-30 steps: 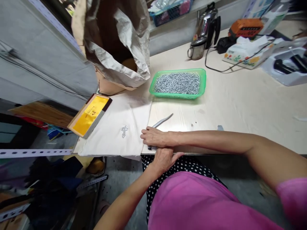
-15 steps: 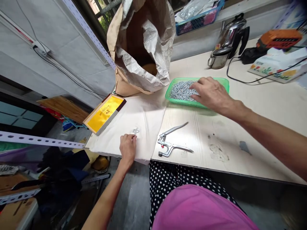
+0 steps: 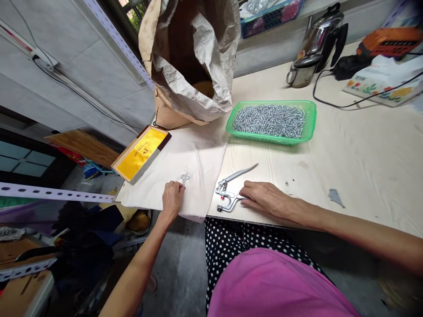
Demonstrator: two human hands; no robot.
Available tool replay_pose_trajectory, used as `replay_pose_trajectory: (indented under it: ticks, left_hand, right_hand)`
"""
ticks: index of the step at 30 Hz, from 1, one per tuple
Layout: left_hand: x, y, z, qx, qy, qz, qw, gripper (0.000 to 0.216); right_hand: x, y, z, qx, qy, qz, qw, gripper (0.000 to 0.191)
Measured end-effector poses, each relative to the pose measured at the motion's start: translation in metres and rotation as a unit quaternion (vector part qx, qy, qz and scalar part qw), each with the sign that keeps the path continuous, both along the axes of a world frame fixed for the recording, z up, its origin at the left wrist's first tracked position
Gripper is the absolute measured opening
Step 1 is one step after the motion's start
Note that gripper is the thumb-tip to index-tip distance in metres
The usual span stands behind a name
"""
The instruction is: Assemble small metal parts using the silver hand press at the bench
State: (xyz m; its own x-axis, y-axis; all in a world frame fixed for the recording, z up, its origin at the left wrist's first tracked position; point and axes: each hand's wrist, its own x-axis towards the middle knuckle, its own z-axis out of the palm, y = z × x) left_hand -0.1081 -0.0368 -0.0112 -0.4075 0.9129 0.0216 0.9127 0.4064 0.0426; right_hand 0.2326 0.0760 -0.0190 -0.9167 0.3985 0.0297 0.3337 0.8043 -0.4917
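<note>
On the white cloth (image 3: 205,154), my left hand (image 3: 172,199) rests with its fingers curled together. Its fingertips touch the edge of a small pile of silver metal pieces (image 3: 185,177); whether one is pinched between them is hidden. My right hand (image 3: 267,200) lies over the lower handle of silver snap-fastener pliers (image 3: 234,197), fingers closed about it. The pliers lie flat on the table with their handles spread, a spring and a red part showing near the jaw. Beyond them stands a green plastic basket (image 3: 311,127) filled with small silver metal pieces like those on the cloth.
A large paper-and-woven sack (image 3: 211,53) stands gaping at the back left. Left of the cloth lies a box with a yellow lining (image 3: 142,152). A metal mug (image 3: 301,72), a kettle (image 3: 325,31) and an orange tool battery (image 3: 390,42) with a cable stand at the back right.
My right hand has left the green basket, come down toward the table's front edge and closed on the pliers' lower handle. My left hand stays by the small pile.
</note>
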Motion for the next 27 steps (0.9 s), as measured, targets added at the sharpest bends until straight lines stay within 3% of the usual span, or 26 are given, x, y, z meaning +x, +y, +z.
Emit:
replay_pose_trajectory:
  ticks: [4, 8, 12, 16, 18, 24, 27]
  left_hand:
    - [0.002, 0.000, 0.006, 0.022, -0.031, 0.002, 0.999, 0.015]
    - [0.020, -0.002, 0.017, 0.059, -0.163, 0.031, 0.984, 0.016]
    - [0.058, -0.003, 0.027, 0.055, -0.365, 0.051, 0.928, 0.029]
    - [0.094, -0.003, 0.024, 0.035, -0.495, 0.068, 0.866, 0.034]
    - [0.103, -0.004, 0.019, 0.025, -0.503, 0.072, 0.861, 0.033]
    - [0.109, -0.007, 0.010, 0.016, -0.434, 0.044, 0.900, 0.028]
    - [0.112, -0.005, 0.014, 0.010, -0.475, 0.069, 0.877, 0.033]
  right_hand:
    - [0.001, -0.007, -0.001, -0.003, -0.028, -0.014, 1.000, 0.014]
    - [-0.004, -0.008, -0.002, 0.004, -0.057, -0.019, 0.998, 0.015]
    - [-0.008, -0.008, -0.006, 0.025, -0.070, -0.017, 0.997, 0.016]
    - [-0.010, -0.009, -0.009, 0.052, -0.062, -0.011, 0.997, 0.021]
    - [-0.010, -0.010, -0.011, 0.073, -0.047, -0.005, 0.996, 0.022]
    - [-0.009, -0.012, -0.010, 0.105, -0.039, 0.004, 0.994, 0.021]
    - [-0.008, -0.012, -0.005, 0.107, -0.051, 0.015, 0.993, 0.022]
